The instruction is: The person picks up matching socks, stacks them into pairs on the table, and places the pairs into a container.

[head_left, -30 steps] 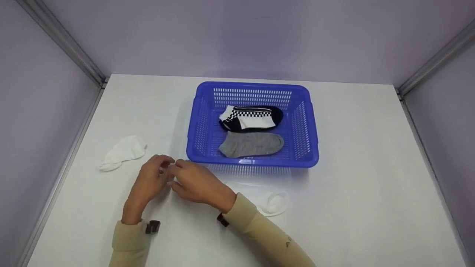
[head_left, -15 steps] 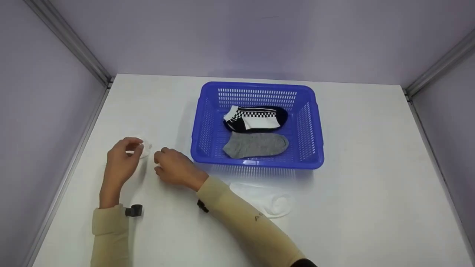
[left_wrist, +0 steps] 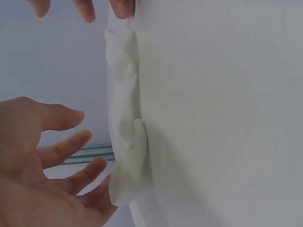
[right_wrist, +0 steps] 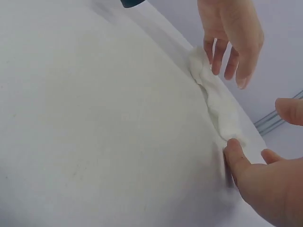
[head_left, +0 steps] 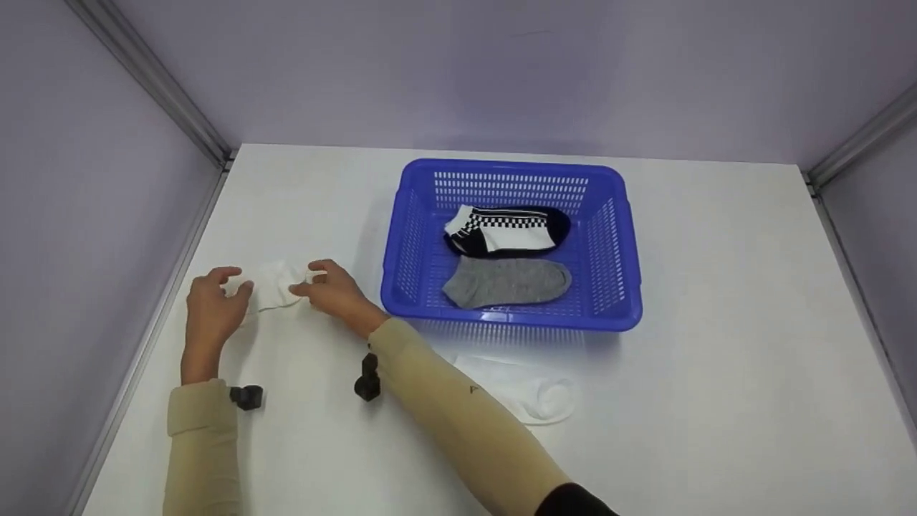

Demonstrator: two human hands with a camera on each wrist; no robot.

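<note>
A white sock (head_left: 271,281) lies flat on the table between my two hands. My left hand (head_left: 213,304) is at its left end, fingers relaxed and spread; in the left wrist view the lower fingertips (left_wrist: 103,201) touch or almost touch the cloth. At the other end is my right hand (head_left: 333,290), thumb and fingers apart. In the right wrist view one right fingertip (right_wrist: 233,145) is against the end of the sock (right_wrist: 220,106). A second white sock (head_left: 541,396) lies in front of the basket, partly hidden by my right sleeve.
A blue plastic basket (head_left: 511,323) stands towards the back of the white table (head_left: 723,287). Inside lie a black-and-white checked sock (head_left: 512,233) and a grey sock (head_left: 510,282). Pale partition walls (head_left: 501,72) enclose the back and sides.
Both hands have moved left, from beside the basket's near-left corner to the left white sock. They have parted to its two ends. The head view has shifted slightly left.
</note>
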